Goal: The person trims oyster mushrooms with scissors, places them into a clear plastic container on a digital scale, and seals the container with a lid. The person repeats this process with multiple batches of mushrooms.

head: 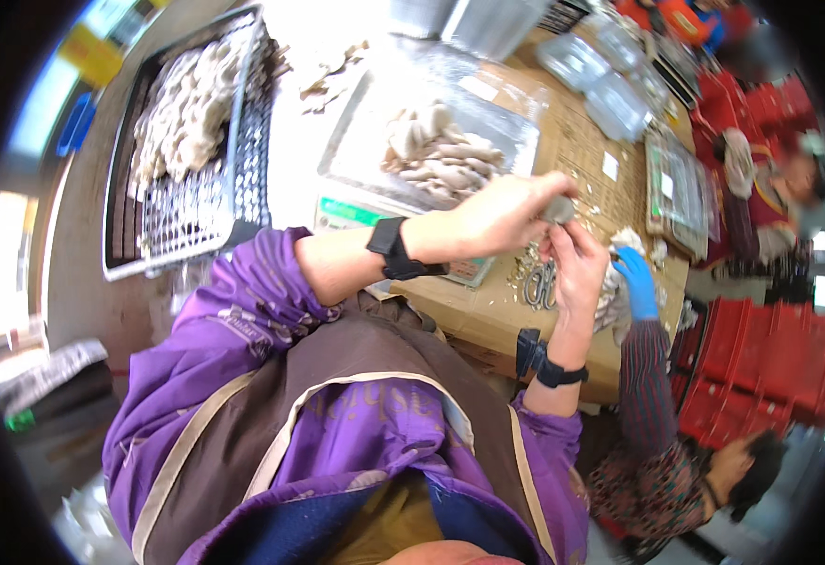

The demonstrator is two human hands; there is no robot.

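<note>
A small grey oyster mushroom (559, 210) is between my two hands over the right part of the table. My left hand (500, 215) reaches across from the left and grips the cap. My right hand (578, 265) comes up from below, its fingertips pinched at the mushroom's lower side. Partly hidden beside my right hand lies a pair of scissors (539, 286) among small trimmings. Beyond my left forearm, a pile of oyster mushrooms (444, 155) rests on a weighing scale (356, 169) with a green panel on its front.
At left stands a dark plastic crate (250, 155) holding many mushrooms (186, 113). Clear plastic boxes (617, 106) lie at the far right. A co-worker's blue-gloved hand (636, 279) is close to my right hand, by a pale heap. Red crates (758, 360) are stacked beyond.
</note>
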